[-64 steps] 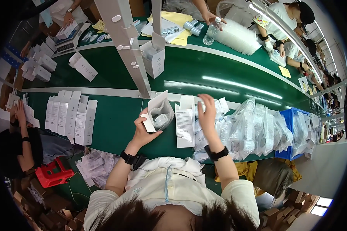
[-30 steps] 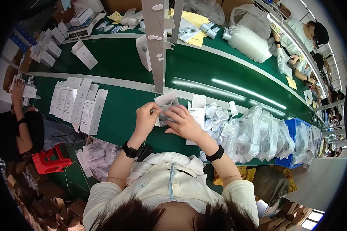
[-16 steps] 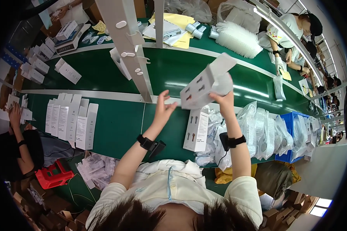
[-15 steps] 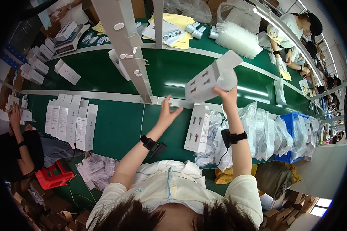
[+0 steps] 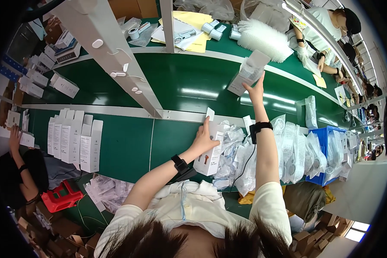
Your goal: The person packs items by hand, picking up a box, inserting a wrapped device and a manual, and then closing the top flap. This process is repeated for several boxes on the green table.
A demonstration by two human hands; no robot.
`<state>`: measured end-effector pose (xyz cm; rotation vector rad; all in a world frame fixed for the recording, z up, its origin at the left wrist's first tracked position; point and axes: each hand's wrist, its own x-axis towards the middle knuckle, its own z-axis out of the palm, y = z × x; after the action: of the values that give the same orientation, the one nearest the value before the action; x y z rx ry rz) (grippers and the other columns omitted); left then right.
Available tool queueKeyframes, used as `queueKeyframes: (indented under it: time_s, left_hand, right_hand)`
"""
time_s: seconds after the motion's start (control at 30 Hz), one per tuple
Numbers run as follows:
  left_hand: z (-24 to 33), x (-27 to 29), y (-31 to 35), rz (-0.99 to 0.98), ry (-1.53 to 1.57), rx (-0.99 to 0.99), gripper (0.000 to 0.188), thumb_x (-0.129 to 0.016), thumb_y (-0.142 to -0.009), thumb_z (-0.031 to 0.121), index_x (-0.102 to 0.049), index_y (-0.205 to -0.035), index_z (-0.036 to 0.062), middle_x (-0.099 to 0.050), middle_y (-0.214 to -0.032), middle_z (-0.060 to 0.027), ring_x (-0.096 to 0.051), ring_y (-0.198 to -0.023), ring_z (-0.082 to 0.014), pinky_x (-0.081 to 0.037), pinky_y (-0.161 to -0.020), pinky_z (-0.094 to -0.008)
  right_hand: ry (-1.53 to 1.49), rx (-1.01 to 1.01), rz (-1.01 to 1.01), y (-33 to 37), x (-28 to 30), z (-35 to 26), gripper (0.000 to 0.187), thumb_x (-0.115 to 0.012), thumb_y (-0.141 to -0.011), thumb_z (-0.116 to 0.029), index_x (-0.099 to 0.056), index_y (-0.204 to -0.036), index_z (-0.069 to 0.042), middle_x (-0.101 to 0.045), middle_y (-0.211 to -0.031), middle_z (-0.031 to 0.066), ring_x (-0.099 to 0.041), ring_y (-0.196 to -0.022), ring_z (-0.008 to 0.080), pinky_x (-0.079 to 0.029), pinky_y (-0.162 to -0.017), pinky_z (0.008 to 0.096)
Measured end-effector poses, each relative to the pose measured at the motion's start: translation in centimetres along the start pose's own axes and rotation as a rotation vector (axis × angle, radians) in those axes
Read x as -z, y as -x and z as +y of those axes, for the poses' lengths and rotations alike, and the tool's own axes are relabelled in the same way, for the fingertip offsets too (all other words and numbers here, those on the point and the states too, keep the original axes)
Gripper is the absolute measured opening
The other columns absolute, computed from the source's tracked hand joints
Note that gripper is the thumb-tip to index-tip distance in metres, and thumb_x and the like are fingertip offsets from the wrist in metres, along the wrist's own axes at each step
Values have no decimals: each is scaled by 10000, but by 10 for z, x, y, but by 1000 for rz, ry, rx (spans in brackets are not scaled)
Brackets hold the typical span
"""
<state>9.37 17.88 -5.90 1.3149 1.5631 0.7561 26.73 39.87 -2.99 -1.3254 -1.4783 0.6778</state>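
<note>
My left hand is closed around the upper part of a white carton that stands on the near green table, its thumb on the front and a finger up along the raised flap. Small pictures of attachments are printed on the carton's face. Farther off, my right hand grips a second white carton over the green strip beyond the metal rail. That carton is tilted, its top flap raised and see-through wrapping showing at its opening. Whether its base touches the strip I cannot tell.
Clear-bagged parts lie right of my left hand, beside a blue crate. A row of open white cartons stands left. A slanted metal post rises ahead. Co-workers sit at far right and left; a white fluffy roll lies behind.
My right hand has carried its carton away and lowered it over the far strip. My left hand, open before, has moved right and taken hold of the carton on the near table.
</note>
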Motion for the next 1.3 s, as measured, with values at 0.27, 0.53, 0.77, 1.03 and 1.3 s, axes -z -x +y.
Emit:
queueKeyframes:
  time_s: [0.27, 0.53, 0.77, 1.03, 1.3]
  left_hand:
    - [-20, 98, 55, 92, 202, -185, 839, -681, -565, 64, -266, -1288, 149, -347, -1242, -173, -379, -1131, -337, -349, -939, -408]
    - [-17, 106, 93, 126, -41, -591, 705, -695, -594, 34, -344, -1193, 155, -268, -1308, -159, -345, -1169, -339, -355, -941, -413]
    - [-24, 106, 101, 92, -46, -664, 707, -707, -604, 36, -329, -1188, 162, -251, -1318, -170, -340, -1178, -350, -350, -945, -423]
    - [-40, 103, 109, 176, -39, -621, 673, -722, -621, 47, -250, -1091, 143, -242, -1329, -214, -365, -1173, -365, -343, -942, -426]
    - [-43, 92, 101, 161, 37, -650, 681, -747, -624, 67, -180, -994, 132, -233, -1326, -255, -375, -1170, -368, -344, -929, -420]
  right_hand:
    - [1101, -47, -235, 73, 129, -85, 443, -696, -649, -309, -588, -938, 9, -608, -870, 166, -579, -798, 322, -464, -696, 389]
    - [1305, -366, -289, 180, 173, -31, 579, -720, -590, -322, -514, -1031, -8, -581, -810, 273, -574, -810, 378, -467, -721, 385]
    - [1243, -517, 64, 198, 175, -14, 818, -706, -582, -211, -290, -1276, -87, -534, -1027, 278, -555, -890, 396, -442, -793, 427]
    - [203, -238, 186, 198, 173, -152, 869, -637, -657, -58, -142, -1366, -142, -353, -1288, 191, -455, -1085, 342, -415, -856, 416]
    - [-873, -132, 350, 233, -18, -223, 730, -633, -731, -7, -216, -1321, -111, -385, -1217, 111, -412, -1099, 218, -351, -932, 331]
